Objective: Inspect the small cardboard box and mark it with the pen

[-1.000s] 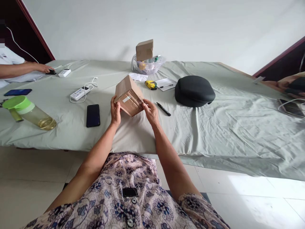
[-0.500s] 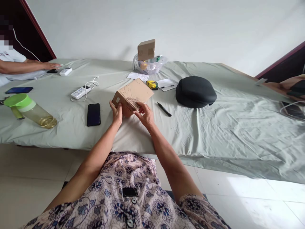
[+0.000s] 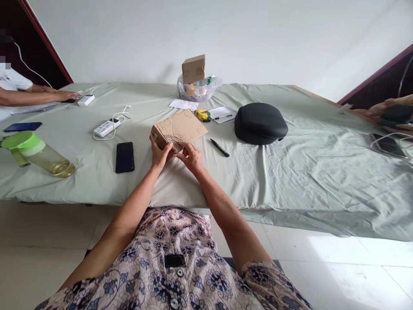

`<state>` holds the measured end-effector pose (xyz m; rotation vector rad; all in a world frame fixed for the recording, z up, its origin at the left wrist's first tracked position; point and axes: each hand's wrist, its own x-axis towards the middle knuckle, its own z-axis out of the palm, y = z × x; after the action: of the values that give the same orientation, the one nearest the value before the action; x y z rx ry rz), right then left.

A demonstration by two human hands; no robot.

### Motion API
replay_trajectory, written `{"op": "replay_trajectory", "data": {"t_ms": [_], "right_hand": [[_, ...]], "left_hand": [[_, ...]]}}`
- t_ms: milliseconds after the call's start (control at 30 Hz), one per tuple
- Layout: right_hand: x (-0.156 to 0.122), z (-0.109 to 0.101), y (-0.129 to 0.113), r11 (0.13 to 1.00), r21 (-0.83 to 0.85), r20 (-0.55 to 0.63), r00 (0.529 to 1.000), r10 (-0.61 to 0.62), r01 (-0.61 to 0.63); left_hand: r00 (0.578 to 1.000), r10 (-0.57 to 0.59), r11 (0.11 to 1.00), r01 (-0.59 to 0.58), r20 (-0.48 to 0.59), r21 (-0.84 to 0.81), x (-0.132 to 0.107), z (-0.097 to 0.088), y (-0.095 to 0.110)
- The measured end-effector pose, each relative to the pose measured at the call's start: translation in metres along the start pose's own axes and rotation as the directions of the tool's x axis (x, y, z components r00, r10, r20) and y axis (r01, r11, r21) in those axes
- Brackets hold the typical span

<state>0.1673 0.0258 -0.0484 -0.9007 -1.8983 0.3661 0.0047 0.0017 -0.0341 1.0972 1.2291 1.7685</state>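
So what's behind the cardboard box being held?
Beyond the cardboard box, a white paper, a yellow tape measure and, farther back, a plastic basket show. What the box covers can't be seen.

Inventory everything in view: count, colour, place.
Wall: 1, white, top
Tablecloth: 1, pale green, middle
Floor: 1, pale, bottom
Basin: 1, clear, by wall
Upper box: 1, brown, atop basin
Held box: 1, brown, centre
Tape measure: 1, yellow, beyond held box
Papers: 2, white, beyond held box
Pen: 1, dark, on right paper
Marker: 1, black, right of held box
Case: 1, black, right of marker
Phones: 2, dark, left
Power strips: 2, white, left
Bottle: 1, clear, green lid, left
Cables: several, white, both sides
Other people: 2, one in white, edges
Dark items: several, unclear, near other people
Shirt: 1, patterned, bottom
Left hand: 1, bare, on box
Right hand: 1, bare, on box
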Motion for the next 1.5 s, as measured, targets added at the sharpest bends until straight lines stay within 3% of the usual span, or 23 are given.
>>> {"op": "replay_trajectory", "data": {"t_ms": [133,333,467,633,700,900,1000,1267,1367,1500], "right_hand": [[0.002,-0.006,0.004,1.0,0.021,-0.036,0.999,0.019,-0.018],[0.008,-0.023,0.023,0.988,0.034,-0.208,0.965,0.157,-0.153],[0.013,-0.042,0.033,0.976,0.04,-0.384,0.899,0.211,-0.212],[0.017,-0.06,0.041,0.952,0.12,-0.56,0.772,0.301,-0.283],[0.018,-0.061,0.044,0.933,0.226,-0.544,0.758,0.36,-0.282],[0.022,-0.056,0.045,0.841,0.476,-0.389,0.796,0.464,-0.258],[0.022,-0.056,0.044,0.838,0.485,-0.368,0.811,0.455,-0.251],[0.02,-0.054,0.038,0.818,0.499,-0.292,0.833,0.47,-0.287],[0.02,-0.053,0.035,0.806,0.542,-0.313,0.834,0.455,-0.236],[0.02,-0.049,0.034,0.818,0.544,-0.377,0.817,0.437,-0.186]], "left_hand": [[1.0,-0.021,0.994,0.023,0.019,-0.109,-0.002,0.0,0.006],[0.998,-0.025,0.983,0.035,0.055,-0.181,-0.001,-0.002,0.013],[0.992,-0.078,0.968,0.099,0.096,-0.233,0.002,-0.005,0.013],[0.982,-0.122,0.953,0.157,0.146,-0.26,0.004,-0.009,0.011],[0.972,-0.165,0.938,0.206,0.165,-0.279,0.004,-0.009,0.012],[0.935,-0.278,0.839,0.348,0.219,-0.418,0.006,-0.008,0.013],[0.909,-0.343,0.785,0.417,0.238,-0.458,0.007,-0.008,0.014],[0.887,-0.373,0.708,0.463,0.274,-0.533,0.007,-0.013,0.021],[0.877,-0.38,0.71,0.48,0.293,-0.516,0.007,-0.014,0.021],[0.903,-0.338,0.761,0.428,0.265,-0.488,0.008,-0.012,0.021]]}}
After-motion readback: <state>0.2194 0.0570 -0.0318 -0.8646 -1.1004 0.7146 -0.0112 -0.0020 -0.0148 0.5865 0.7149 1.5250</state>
